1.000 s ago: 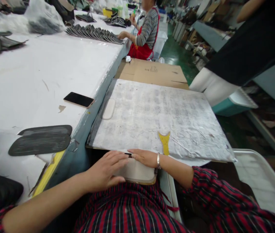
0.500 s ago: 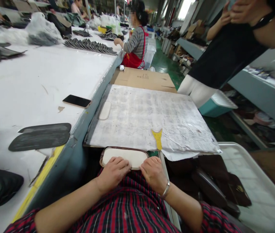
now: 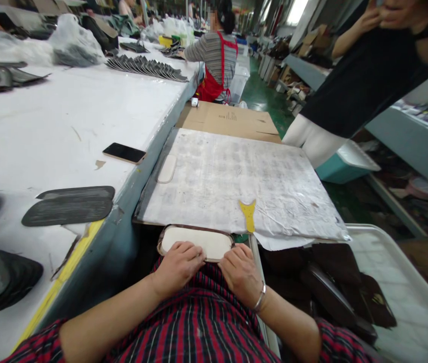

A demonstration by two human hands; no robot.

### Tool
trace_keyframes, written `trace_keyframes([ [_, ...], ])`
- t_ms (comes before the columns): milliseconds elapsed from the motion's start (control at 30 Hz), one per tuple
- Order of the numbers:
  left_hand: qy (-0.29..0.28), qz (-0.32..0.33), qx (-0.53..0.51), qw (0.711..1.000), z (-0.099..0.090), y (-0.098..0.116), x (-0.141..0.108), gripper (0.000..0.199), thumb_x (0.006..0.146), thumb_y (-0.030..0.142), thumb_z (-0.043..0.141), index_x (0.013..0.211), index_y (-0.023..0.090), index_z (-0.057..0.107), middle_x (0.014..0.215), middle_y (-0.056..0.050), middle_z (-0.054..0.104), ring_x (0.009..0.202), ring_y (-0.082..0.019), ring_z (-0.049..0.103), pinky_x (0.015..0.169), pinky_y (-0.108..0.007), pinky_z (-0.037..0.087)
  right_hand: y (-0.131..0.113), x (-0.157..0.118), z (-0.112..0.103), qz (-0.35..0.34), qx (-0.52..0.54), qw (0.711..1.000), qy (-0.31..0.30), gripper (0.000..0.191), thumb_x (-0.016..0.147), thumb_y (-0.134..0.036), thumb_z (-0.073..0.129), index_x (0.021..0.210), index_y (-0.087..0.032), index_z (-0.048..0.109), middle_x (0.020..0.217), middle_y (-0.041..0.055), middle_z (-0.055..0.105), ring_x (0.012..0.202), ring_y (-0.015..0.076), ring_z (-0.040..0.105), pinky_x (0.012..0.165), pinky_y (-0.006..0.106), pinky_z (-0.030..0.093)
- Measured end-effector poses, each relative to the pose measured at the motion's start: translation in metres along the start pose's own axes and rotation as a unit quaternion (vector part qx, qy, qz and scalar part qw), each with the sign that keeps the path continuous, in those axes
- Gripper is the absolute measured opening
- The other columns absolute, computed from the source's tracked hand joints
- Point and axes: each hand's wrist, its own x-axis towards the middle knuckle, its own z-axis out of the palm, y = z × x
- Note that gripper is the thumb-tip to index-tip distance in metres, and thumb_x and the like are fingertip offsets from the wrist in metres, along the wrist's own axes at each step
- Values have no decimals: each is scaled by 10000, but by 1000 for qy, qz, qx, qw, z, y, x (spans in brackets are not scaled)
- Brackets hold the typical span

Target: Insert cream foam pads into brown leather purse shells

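An oblong cream panel [image 3: 194, 242] with a brown rim lies over my lap, at the near edge of the white work board [image 3: 229, 176]. My left hand [image 3: 181, 264] has its fingers curled over the panel's near edge, around the middle. At the right end of that edge, my right hand [image 3: 239, 272] pinches the rim, a metal bangle on its wrist. Both thumbs are largely hidden. On the board lie a yellow Y-shaped piece [image 3: 249, 214] near the front and a small cream oval [image 3: 167, 169] at the left.
The long white table [image 3: 58, 121] at left holds a phone [image 3: 124, 153], dark oval pieces [image 3: 68, 209] and plastic bags. A tray [image 3: 410, 287] with dark brown pieces sits at right. A person in a red apron [image 3: 217, 65] sits ahead; another in black [image 3: 365, 80] stands at right.
The whole view has shifted slightly, so most things sit a little further right. Both hands keep their hold on the panel. The seated person's arm and body have turned toward the table.
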Motion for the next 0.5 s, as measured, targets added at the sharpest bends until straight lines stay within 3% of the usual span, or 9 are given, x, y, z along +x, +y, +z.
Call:
trace_keyframes([
  [133,10,-59,-24,998,4,13,11,184,859,216,433,948,220,594,916,-32,608,878,-189,484,755,-353,337,-5,24,-11,108,0,991,-73,159,809,-230,488,679,-175,560,740,39,543,780,186,449,815,364,302],
  [233,-7,-142,-61,988,0,14,23,101,801,197,497,804,204,598,839,-25,594,854,-197,497,734,-356,365,-10,36,-18,134,-27,982,-129,109,772,-230,528,707,-161,583,756,63,563,773,207,472,758,374,306],
  [267,-11,-164,-90,982,-5,9,25,93,780,187,513,826,203,593,825,-21,588,834,-191,510,726,-350,384,-12,38,-20,133,-37,981,-134,96,764,-224,537,720,-155,587,769,74,566,779,214,479,750,376,307],
  [333,20,-194,-170,966,-19,-9,21,288,758,179,529,1045,211,532,892,-22,576,814,-166,538,730,-330,429,-14,38,-24,139,-53,982,-117,86,744,-220,568,784,-148,591,810,95,567,797,229,486,748,381,312],
  [433,108,-205,-228,946,-42,-45,-5,612,753,261,578,1297,236,299,1212,-79,451,1049,-180,492,900,-368,409,-11,38,-27,156,-60,985,-50,408,670,-296,671,1019,-133,538,1006,151,550,918,278,476,834,430,301],
  [500,91,-181,-206,958,-47,-62,-27,625,698,354,648,1253,253,380,1352,-92,306,1229,-241,327,1010,-435,302,-5,44,-22,127,-34,991,-40,767,580,-435,725,1209,-126,412,1216,189,449,1086,328,403,928,489,235],
])
